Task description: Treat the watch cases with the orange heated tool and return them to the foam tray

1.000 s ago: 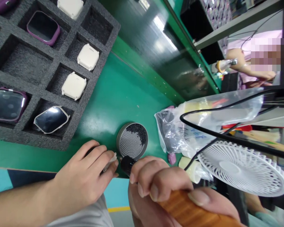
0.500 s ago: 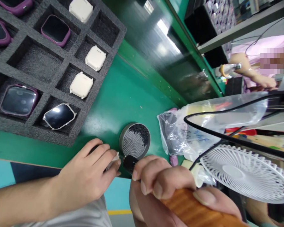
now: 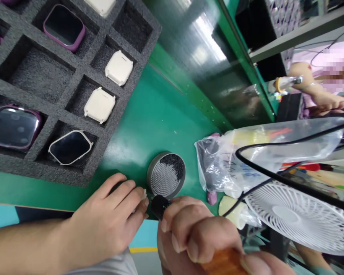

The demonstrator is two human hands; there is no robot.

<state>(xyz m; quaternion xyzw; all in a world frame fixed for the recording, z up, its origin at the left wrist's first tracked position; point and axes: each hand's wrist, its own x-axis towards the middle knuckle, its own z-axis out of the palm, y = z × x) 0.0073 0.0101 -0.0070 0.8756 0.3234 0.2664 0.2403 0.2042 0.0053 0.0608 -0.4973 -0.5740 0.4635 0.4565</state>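
Note:
My left hand (image 3: 111, 215) is closed round a watch case (image 3: 144, 194), of which only a small pale edge shows past the fingertips; the rest is covered. In my right hand (image 3: 199, 233) is a screwdriver (image 3: 160, 206) with a black nose and an orange-brown body. Its nose points at the watch case, close to the left fingertips; whether the tip touches is too small to tell. Just beyond both hands stands a round grey dish (image 3: 166, 175) with a studded floor and tiny black pieces, apparently screws, heaped along its far right side.
A grey foam tray (image 3: 83, 173) at left holds purple and cream watches in square pockets. Right of the dish lie a clear plastic bag (image 3: 246, 152), a black cable (image 3: 240, 152) and a white fan (image 3: 298, 215). Another person's hand (image 3: 329, 100) is at far right.
The view has shifted slightly, so the foam tray sits farther left and the bag farther right. Both hands keep their grips, close together at the watch case.

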